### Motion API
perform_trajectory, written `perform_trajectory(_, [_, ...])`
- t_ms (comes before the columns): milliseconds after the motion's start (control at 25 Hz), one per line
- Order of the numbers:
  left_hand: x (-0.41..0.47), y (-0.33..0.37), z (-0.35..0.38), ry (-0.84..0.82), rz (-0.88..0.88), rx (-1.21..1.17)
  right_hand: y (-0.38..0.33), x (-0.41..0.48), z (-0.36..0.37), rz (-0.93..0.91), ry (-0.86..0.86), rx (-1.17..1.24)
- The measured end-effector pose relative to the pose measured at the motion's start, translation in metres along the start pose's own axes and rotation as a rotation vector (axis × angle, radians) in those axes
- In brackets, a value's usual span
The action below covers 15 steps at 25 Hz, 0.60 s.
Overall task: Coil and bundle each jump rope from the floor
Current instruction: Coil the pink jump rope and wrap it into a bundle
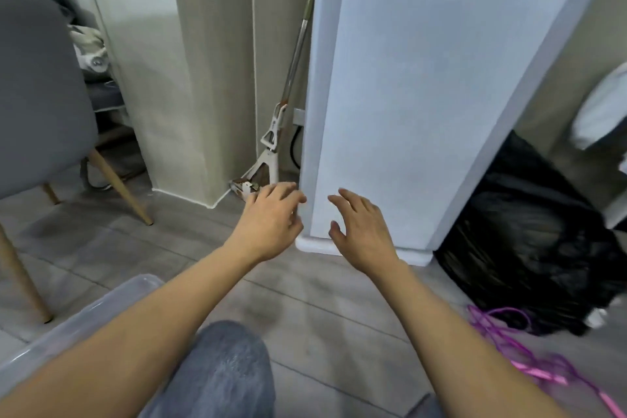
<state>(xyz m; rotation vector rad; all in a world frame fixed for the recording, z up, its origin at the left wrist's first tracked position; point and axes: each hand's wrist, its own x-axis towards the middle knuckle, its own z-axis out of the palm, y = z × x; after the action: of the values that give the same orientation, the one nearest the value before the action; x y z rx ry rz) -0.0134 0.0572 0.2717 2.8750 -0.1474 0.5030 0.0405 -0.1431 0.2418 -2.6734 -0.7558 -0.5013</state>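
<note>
A pink-purple jump rope [522, 355] lies loose and tangled on the grey floor at the lower right, its strands running from beside a black bag toward the bottom right corner. Both arms reach forward above the floor. My left hand [271, 217] hovers with fingers spread and holds nothing. My right hand [359, 227] is beside it, also spread and holding nothing. Both hands are in front of the base of a white cabinet, well to the left of the rope.
A tall white cabinet [407, 95] stands straight ahead. A full black bag [529, 254] sits to its right. A mop [271, 142] leans in the corner. A grey chair [37, 95] stands at left. A clear plastic bin [78, 319] is at lower left.
</note>
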Motion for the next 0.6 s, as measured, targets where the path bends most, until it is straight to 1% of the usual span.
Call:
perform_trajectory(160, [0.019,0.073,0.013,-0.008,0.103,-0.071,0.06,-0.038,-0.036,0.13,0.015,-0.039])
perform_trajectory(360, [0.027,0.16,0.058,-0.06,0.195,-0.129,0.132,-0.099,-0.065,0.264,0.003,-0.085])
perform_trajectory(480, [0.027,0.21,0.098,-0.1,0.249,-0.183,0.18,-0.141,-0.065,0.348,0.019,-0.104])
perform_trajectory(600, [0.024,0.251,0.149,-0.116,0.288,-0.227,0.231,-0.18,-0.046,0.44,0.028,-0.102])
